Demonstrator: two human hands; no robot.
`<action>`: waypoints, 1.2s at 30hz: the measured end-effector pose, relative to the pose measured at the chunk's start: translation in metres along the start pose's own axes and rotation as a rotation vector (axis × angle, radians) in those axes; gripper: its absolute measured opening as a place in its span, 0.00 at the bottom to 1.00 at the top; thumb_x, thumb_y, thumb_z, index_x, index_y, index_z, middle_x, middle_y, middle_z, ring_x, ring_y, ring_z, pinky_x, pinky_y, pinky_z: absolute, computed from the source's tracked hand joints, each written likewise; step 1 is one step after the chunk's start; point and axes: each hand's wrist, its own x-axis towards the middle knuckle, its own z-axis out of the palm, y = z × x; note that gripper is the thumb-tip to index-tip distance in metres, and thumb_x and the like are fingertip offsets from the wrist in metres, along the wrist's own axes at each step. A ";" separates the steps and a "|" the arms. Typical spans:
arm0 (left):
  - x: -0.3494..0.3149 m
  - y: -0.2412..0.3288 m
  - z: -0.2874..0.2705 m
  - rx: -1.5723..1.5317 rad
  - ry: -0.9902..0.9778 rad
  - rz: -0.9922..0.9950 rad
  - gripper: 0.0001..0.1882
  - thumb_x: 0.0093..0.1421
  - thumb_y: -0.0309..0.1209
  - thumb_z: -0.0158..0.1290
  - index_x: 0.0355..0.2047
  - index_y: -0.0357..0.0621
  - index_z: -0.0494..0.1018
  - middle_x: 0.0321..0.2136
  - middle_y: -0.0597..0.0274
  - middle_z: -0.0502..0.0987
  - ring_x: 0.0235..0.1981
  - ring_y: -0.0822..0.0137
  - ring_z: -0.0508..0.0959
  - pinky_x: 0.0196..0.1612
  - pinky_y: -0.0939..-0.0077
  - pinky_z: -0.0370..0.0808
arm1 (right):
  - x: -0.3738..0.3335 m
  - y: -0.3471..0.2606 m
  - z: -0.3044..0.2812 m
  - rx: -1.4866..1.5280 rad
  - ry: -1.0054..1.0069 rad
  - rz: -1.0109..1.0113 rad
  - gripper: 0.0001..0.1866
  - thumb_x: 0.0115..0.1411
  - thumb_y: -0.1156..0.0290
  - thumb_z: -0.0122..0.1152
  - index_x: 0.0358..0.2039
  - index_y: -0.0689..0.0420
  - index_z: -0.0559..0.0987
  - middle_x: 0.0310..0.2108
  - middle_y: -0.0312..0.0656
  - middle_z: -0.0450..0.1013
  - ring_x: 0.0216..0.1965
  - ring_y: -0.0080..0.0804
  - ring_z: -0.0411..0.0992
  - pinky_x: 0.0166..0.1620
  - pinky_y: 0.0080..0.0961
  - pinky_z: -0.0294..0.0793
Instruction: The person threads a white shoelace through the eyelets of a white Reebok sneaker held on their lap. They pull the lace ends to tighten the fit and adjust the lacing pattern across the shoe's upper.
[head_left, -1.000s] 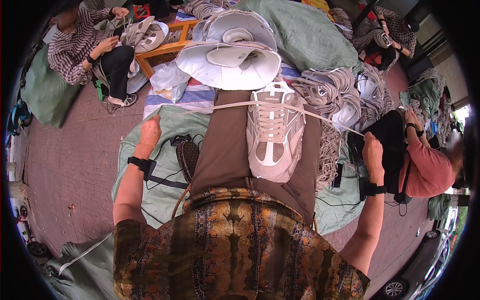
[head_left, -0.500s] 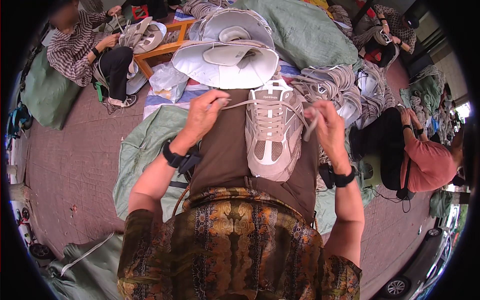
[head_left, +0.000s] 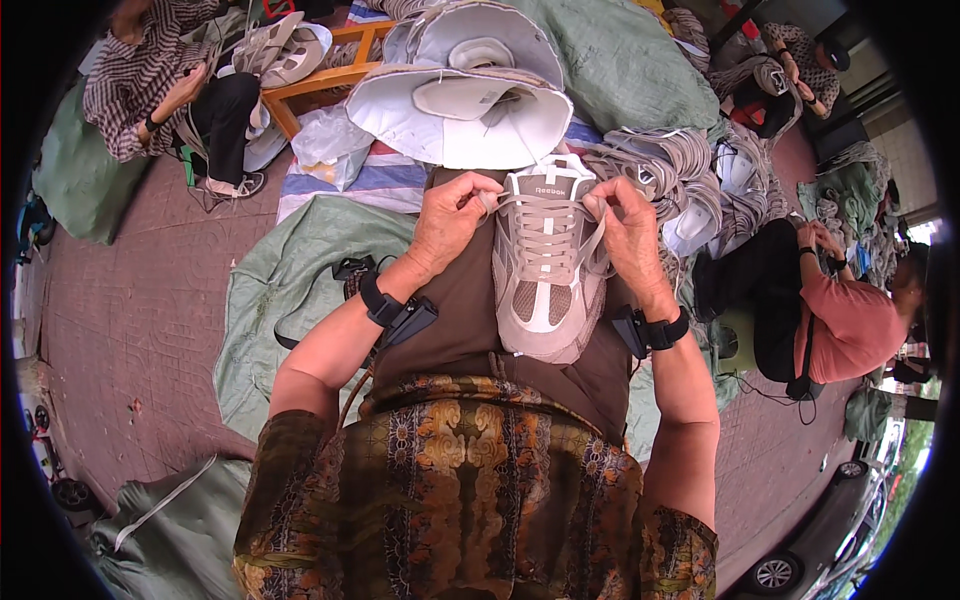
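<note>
A beige and white sneaker upper rests on my lap, its toe pointing toward me. Beige shoelace runs crosswise through its eyelets in several rows. My left hand is closed in a pinch on the lace beside the top left eyelets. On the opposite edge, my right hand pinches the lace near the top right eyelets, and a loose length hangs down below its fingers. The fingertips hide the lace ends and the uppermost eyelets.
Stacked white-lined shoe uppers stand just beyond the sneaker. A heap of beige uppers lies to the right, green sacking to the left. A wooden frame stands at far left. Other people sit working on both sides.
Both hands have moved inward to the top of the shoe. The lace stretched out to the left is now drawn in close to the eyelets.
</note>
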 end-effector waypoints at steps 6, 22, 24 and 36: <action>-0.002 0.004 0.002 -0.050 0.000 0.032 0.05 0.62 0.22 0.52 0.38 0.37 0.76 0.27 0.72 0.75 0.28 0.83 0.71 0.32 0.87 0.69 | 0.003 -0.010 -0.002 -0.246 0.021 -0.132 0.05 0.56 0.76 0.60 0.31 0.60 0.72 0.28 0.49 0.71 0.30 0.50 0.70 0.34 0.38 0.69; -0.001 0.003 -0.001 -0.096 -0.033 -0.057 0.07 0.60 0.23 0.52 0.38 0.37 0.76 0.33 0.70 0.78 0.37 0.79 0.74 0.43 0.82 0.72 | 0.011 -0.017 -0.002 -0.357 -0.052 -0.224 0.06 0.52 0.82 0.59 0.29 0.61 0.70 0.26 0.47 0.68 0.31 0.51 0.69 0.34 0.41 0.69; -0.001 0.004 0.000 -0.012 -0.041 -0.054 0.07 0.60 0.24 0.53 0.38 0.37 0.76 0.34 0.68 0.78 0.36 0.78 0.75 0.43 0.82 0.72 | 0.010 -0.017 -0.001 -0.469 -0.044 -0.316 0.07 0.53 0.82 0.59 0.30 0.61 0.71 0.26 0.46 0.70 0.29 0.46 0.71 0.33 0.36 0.70; -0.003 0.013 0.002 0.145 -0.041 -0.036 0.07 0.60 0.27 0.52 0.38 0.38 0.77 0.31 0.63 0.79 0.33 0.75 0.76 0.40 0.79 0.73 | 0.011 -0.015 -0.003 -0.295 -0.138 -0.055 0.06 0.56 0.74 0.60 0.31 0.62 0.73 0.27 0.51 0.71 0.31 0.52 0.70 0.35 0.40 0.67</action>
